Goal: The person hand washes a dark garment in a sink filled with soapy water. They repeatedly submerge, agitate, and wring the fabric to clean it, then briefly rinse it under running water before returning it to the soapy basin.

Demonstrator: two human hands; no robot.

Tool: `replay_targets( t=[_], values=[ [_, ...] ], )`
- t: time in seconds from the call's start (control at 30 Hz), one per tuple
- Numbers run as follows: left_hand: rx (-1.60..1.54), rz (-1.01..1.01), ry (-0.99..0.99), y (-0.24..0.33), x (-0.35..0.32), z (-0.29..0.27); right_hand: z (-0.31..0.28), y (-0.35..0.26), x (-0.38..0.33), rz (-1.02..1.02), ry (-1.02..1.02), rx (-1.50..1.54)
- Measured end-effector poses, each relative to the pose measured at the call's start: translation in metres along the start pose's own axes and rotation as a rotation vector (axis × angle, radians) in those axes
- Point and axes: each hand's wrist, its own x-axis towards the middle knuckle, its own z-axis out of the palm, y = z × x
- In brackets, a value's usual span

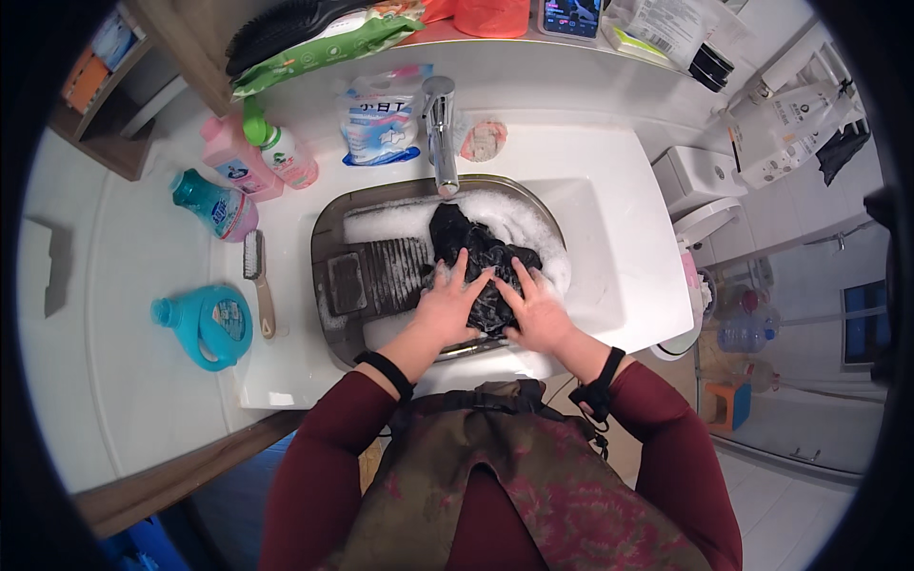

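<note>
A wet black cloth garment [488,255] lies bunched in a grey washing basin [327,233] filled with white suds [519,214]. My left hand [450,306] rests on the garment's left side, its fingers spread. From the right, my right hand [536,309] presses on the same cloth with its fingers apart. The fingertips of both hands come close together over the middle of it. Left of the garment is the basin's ribbed washboard [392,276]. What lies beneath the cloth is hidden.
The basin sits in a white sink [609,247] under a chrome faucet [440,133]. On the left stand a blue detergent jug [214,325], a scrub brush [259,285], a teal-capped bottle [217,205] and pink bottles [238,160]. A detergent bag [379,119] leans behind. A shelf holds a phone [569,17].
</note>
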Motion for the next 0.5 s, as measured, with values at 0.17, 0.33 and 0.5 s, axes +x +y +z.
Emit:
replay_targets(
  t=[0.17,0.33,0.5],
  values=[
    [0.000,-0.058,-0.087,-0.002,0.046,0.004,0.010,0.008,0.027,0.140,-0.290,-0.069],
    [0.042,-0.112,-0.243,-0.012,0.089,0.003,0.017,0.020,0.064,0.176,-0.453,-0.123],
    [0.136,-0.167,-0.365,-0.022,0.125,0.020,0.038,0.039,0.097,0.073,-0.485,-0.252]
  ],
)
